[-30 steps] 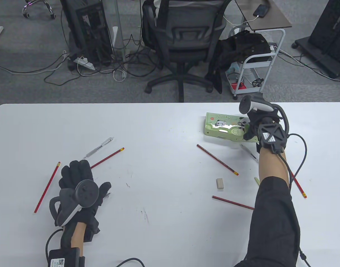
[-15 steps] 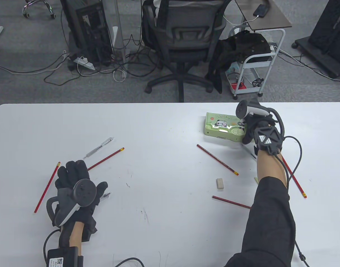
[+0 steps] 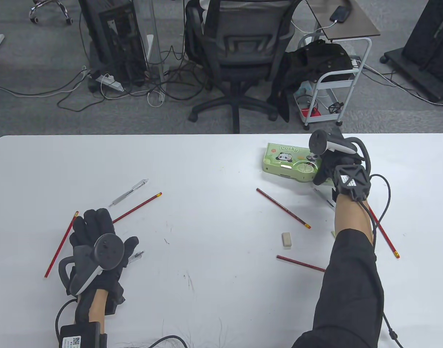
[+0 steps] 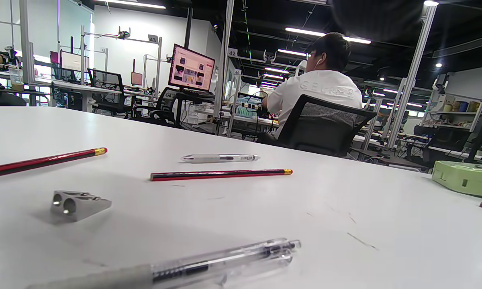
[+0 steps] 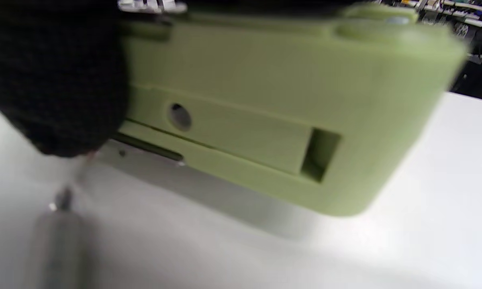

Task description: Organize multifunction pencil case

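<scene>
Fingers (image 3: 324,170) of the right hand (image 3: 337,165) clasp the tilted case's (image 3: 288,163) end; a loose hold could drop it on the pen (image 3: 324,198) beneath.

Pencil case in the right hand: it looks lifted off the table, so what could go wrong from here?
1. The right hand holds the pencil case only at one end, so the far end hangs free; the grip could slip or the case could tilt.
2. A pen lies just below that hand, partly hidden, so setting the case down there may knock or trap it.
3. The left hand rests flat far away, giving no support.
</scene>
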The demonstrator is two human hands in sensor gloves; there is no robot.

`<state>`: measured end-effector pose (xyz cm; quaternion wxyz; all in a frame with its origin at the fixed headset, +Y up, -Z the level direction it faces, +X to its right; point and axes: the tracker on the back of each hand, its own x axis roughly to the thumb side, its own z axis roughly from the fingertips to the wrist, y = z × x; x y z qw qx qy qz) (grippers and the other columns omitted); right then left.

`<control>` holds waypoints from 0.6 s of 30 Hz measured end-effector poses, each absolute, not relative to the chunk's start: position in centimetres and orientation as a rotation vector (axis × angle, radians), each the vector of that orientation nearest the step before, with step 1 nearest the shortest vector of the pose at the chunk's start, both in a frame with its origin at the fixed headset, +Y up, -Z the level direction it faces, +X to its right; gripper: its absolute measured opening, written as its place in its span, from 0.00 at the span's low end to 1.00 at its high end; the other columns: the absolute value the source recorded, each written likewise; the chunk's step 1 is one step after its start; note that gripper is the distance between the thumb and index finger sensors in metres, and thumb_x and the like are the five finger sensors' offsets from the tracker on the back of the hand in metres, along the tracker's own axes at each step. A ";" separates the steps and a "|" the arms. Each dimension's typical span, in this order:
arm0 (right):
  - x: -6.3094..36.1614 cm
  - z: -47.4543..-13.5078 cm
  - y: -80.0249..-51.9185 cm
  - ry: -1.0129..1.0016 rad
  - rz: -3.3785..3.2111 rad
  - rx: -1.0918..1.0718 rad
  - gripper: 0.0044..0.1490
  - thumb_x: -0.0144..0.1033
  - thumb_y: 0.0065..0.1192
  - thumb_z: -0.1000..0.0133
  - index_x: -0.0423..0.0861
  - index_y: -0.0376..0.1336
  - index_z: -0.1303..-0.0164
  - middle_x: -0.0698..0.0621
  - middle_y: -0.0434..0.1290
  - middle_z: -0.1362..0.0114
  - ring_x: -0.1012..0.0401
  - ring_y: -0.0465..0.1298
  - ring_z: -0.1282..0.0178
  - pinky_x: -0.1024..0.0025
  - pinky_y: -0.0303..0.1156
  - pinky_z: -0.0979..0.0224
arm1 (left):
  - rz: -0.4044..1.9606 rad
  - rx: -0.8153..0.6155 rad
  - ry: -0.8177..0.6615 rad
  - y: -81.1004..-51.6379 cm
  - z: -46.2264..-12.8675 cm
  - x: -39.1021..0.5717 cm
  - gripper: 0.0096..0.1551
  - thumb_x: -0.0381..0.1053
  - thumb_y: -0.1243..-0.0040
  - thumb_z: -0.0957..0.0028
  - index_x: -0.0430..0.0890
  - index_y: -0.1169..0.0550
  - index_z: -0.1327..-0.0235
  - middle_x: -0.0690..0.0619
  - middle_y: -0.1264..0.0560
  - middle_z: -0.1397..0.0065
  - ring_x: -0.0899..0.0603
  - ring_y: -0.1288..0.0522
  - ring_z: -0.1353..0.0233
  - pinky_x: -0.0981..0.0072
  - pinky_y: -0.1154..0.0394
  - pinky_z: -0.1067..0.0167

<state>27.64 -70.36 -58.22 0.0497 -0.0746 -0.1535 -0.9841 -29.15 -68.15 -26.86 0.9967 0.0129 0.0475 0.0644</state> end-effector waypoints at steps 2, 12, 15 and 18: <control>27.2 -57.9 -69.4 -0.429 -3.023 -0.229 0.81 0.61 0.83 0.63 0.33 0.42 0.14 0.30 0.52 0.15 0.30 0.56 0.20 0.30 0.52 0.21 | 0.136 0.029 0.090 -68.1 -26.7 -29.2 0.61 0.68 0.52 0.45 0.36 0.63 0.19 0.26 0.60 0.13 0.16 0.60 0.18 0.20 0.52 0.29; 21.8 -52.4 -63.4 -0.206 -3.157 -0.341 0.80 0.63 0.81 0.61 0.30 0.44 0.15 0.28 0.54 0.16 0.29 0.58 0.22 0.28 0.54 0.23 | 0.193 0.070 0.052 -67.4 -26.4 -29.7 0.61 0.68 0.52 0.45 0.36 0.63 0.18 0.27 0.61 0.13 0.16 0.60 0.18 0.20 0.53 0.29; 19.2 -49.4 -61.9 -0.168 -3.157 -0.410 0.79 0.64 0.81 0.61 0.30 0.45 0.15 0.28 0.55 0.16 0.29 0.59 0.23 0.27 0.55 0.23 | 0.210 0.058 0.036 -67.6 -26.5 -29.7 0.61 0.67 0.52 0.45 0.36 0.63 0.18 0.27 0.61 0.13 0.16 0.60 0.18 0.20 0.53 0.29; 16.8 -46.6 -61.0 -0.161 -3.138 -0.474 0.79 0.64 0.81 0.61 0.30 0.45 0.15 0.28 0.54 0.16 0.29 0.59 0.23 0.27 0.55 0.23 | 0.223 0.042 0.020 -67.8 -26.7 -29.8 0.60 0.67 0.52 0.45 0.36 0.63 0.18 0.27 0.61 0.13 0.16 0.60 0.18 0.20 0.53 0.29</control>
